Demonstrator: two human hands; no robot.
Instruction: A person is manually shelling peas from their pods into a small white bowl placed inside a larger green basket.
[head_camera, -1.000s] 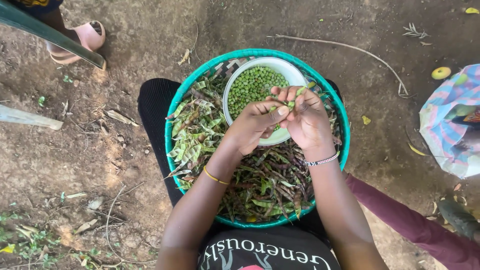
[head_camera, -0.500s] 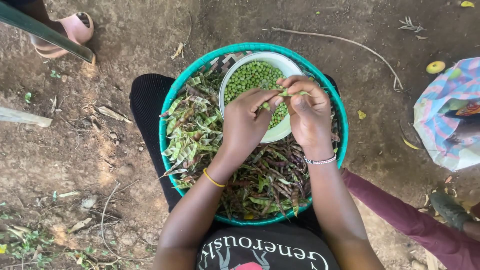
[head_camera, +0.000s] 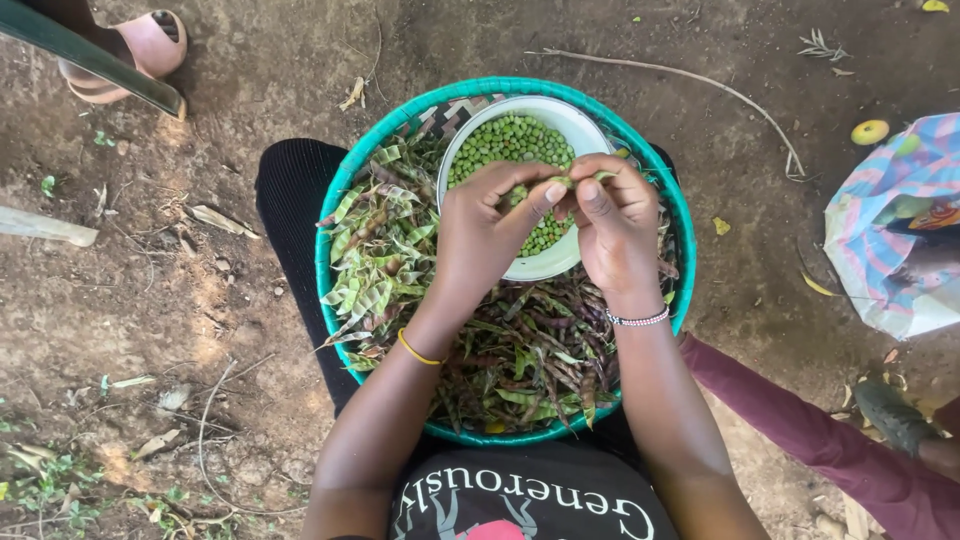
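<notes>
— What are your fingers doing?

— Your left hand (head_camera: 490, 225) and right hand (head_camera: 615, 225) both pinch a green pod (head_camera: 565, 182) at their fingertips, over the white bowl (head_camera: 575, 120) of shelled peas (head_camera: 510, 140).

— And around them?

— The bowl sits inside the teal basket (head_camera: 335, 215) on your lap, among heaped pods (head_camera: 380, 260). A pink sandal (head_camera: 140, 45) lies well apart on the dirt.

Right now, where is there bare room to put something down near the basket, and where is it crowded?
Bare dirt lies left of the green basket, between it and the pink sandal, and above its rim below the long twig. Crowded: the basket is full of pods, the white bowl holds peas, and the left hand and right hand meet over the bowl.
</notes>
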